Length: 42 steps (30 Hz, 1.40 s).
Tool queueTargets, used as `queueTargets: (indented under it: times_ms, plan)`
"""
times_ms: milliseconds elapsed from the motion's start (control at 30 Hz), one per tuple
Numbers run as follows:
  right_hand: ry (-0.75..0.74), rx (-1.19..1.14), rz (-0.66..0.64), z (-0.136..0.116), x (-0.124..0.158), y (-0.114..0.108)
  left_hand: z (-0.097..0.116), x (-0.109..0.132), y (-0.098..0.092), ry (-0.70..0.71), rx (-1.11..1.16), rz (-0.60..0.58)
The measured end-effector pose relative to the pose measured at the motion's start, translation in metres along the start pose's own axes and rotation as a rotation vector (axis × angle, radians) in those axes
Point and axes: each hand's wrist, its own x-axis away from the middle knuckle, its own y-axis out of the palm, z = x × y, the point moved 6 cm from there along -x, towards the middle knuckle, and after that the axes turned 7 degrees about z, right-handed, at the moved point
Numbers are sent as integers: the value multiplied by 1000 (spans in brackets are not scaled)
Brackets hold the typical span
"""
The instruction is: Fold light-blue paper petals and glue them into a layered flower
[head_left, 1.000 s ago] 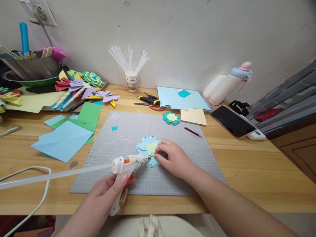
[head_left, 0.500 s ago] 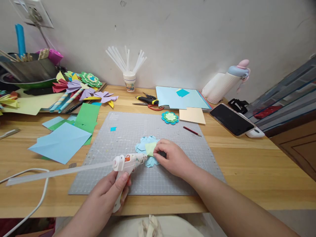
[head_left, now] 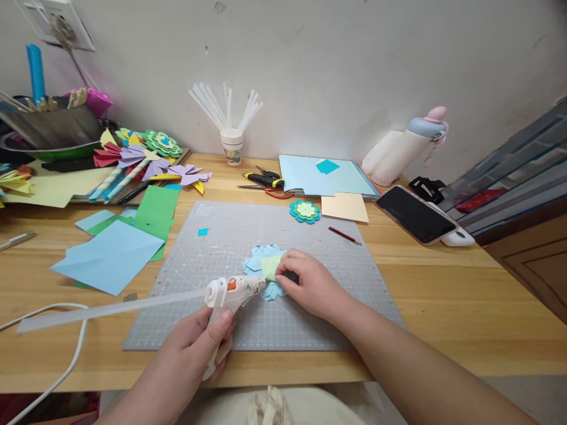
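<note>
Head view: a wooden table stands against a pale wall, with a grey gridded mat on it. Along the wall are a pot at far left, a cup of white sticks and, to the right, a bottle. A phone lies right of the mat; loose blue paper lies to its left. A pencil and a layered flower rest near the mat's far edge.

The left forearm rises from the bottom edge, and the left hand is wrapped round the handle of a glue gun, thumb uppermost. The right forearm slants in from the lower right corner; the right hand is bent over the mat, thumb and forefinger pinching the edge of a green piece.

The pale blue flower lies mid-mat, its rim scalloped with folded edges, partly hidden by the right hand. The green piece is over its middle; whether they touch is unclear. The white gun's speckled nozzle points at them, and a long translucent glue stick juts from its back.
</note>
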Motion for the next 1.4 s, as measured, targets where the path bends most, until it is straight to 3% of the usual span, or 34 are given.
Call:
queueTargets:
  times_ms: [200, 500, 800, 967, 1100, 1200, 1400]
  plan:
    - [2, -4, 3, 0, 0, -1, 0, 2, 0, -19, -4, 6]
    - [-38, -18, -12, -2, 3, -3, 17, 6, -6, -36, -177, 88]
    - [-113, 54, -65, -7, 9, -4, 46, 8, -17, 187, -437, 264]
    - [-128, 80, -66, -7, 11, -3, 56, 9, -14, 312, -484, 228]
    - [-135, 93, -69, -7, 11, -3, 63, 3, -10, 346, -700, 130]
    - [-148, 115, -72, -8, 11, -3, 80, -3, -6, 355, -817, 45]
    - [-208, 189, -87, -15, 16, -5, 108, -5, -18, 324, -797, 54]
